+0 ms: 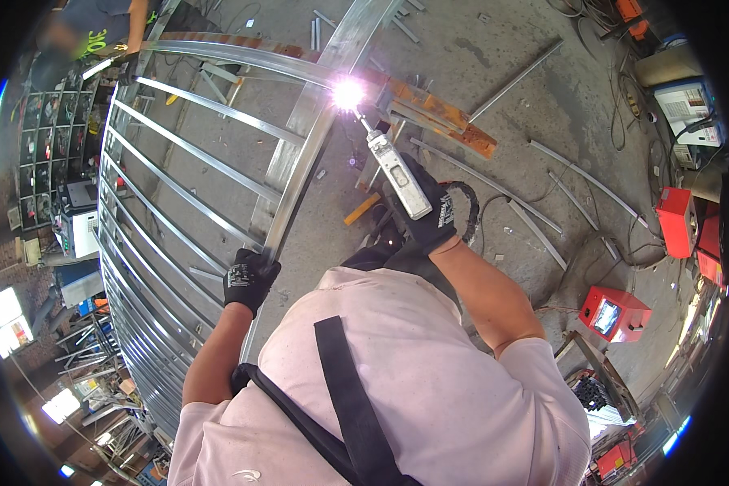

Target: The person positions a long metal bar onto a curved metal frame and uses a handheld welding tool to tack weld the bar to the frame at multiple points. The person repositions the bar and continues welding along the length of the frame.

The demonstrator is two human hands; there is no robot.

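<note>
In my right hand (439, 212), gloved in black, is a white handheld welding torch (399, 176). Its nozzle points up and left at a bright pinkish-white arc (348, 95), whose glare hides the joint under it. The arc burns at the corner of a metal frame (300, 192) made of square tubes. My left hand (249, 279), also in a black glove, is wrapped round the frame's near side tube, well below the arc. Several parallel bars (202, 159) run leftward from that tube.
At the far left another person's gloved hand (128, 66) is at the frame's other end. Rusty steel beams (437, 121) lie beneath the arc. Loose tubes (587, 180) and cables are strewn over the floor at right, near a red machine (614, 314) with a screen.
</note>
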